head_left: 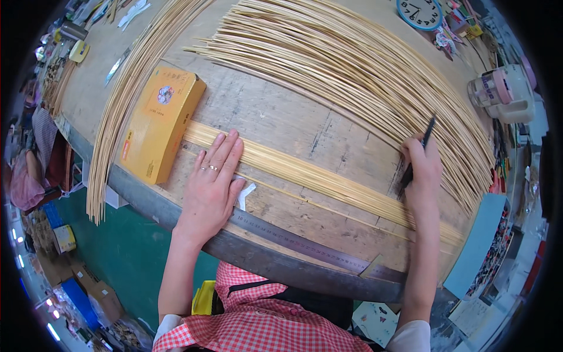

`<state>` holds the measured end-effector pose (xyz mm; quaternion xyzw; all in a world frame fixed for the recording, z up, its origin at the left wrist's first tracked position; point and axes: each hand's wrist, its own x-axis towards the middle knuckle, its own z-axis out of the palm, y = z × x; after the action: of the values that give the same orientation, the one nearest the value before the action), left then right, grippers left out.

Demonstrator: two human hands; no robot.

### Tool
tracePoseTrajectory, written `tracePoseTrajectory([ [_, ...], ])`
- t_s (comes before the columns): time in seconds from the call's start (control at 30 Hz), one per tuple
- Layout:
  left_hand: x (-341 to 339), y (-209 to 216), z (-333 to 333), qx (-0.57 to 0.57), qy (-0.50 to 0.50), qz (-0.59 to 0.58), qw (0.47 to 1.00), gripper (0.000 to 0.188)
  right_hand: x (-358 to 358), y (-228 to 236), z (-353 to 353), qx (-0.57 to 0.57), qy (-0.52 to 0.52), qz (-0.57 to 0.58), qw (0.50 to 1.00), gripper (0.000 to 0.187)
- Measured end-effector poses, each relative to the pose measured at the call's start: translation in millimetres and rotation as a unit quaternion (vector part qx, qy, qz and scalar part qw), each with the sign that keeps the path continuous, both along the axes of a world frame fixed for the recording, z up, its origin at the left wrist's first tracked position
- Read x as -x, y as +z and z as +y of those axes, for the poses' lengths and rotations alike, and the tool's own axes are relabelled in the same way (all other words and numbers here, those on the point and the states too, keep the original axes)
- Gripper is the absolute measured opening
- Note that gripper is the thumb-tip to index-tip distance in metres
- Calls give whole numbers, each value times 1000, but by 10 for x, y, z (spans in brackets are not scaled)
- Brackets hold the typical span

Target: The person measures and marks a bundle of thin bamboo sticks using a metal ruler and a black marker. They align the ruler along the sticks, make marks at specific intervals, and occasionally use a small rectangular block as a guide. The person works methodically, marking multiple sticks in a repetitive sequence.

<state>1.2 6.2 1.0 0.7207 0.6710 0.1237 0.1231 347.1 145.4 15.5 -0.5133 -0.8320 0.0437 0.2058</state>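
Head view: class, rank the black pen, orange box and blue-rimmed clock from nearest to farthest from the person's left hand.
1. Orange box, just left of the left hand.
2. Black pen, in the right hand.
3. Blue-rimmed clock, at the picture's upper right.

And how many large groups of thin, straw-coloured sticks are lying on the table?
3: a long bundle left of the yellow cardboard box, a narrow row under the left hand, and a wide spread beyond that row. Other groups may be hidden.
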Motion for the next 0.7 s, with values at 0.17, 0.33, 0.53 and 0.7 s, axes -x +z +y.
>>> tracePoseTrajectory([
  [0.17,9,-19,-7,-3,1,-1,1000,67,-191,-37,-130,19,6,37,999,21],
  [0.33,8,-21,3,1,6,-15,1000,68,-134,-23,-165,13,3,-13,1000,20],
  [0.53,-4,1,8,-1,5,-17,1000,67,-267,35,-279,66,0,82,994,13],
  [0.7,4,-4,-6,2,6,-15,1000,67,-506,22,-450,94,8,90,991,9],
])
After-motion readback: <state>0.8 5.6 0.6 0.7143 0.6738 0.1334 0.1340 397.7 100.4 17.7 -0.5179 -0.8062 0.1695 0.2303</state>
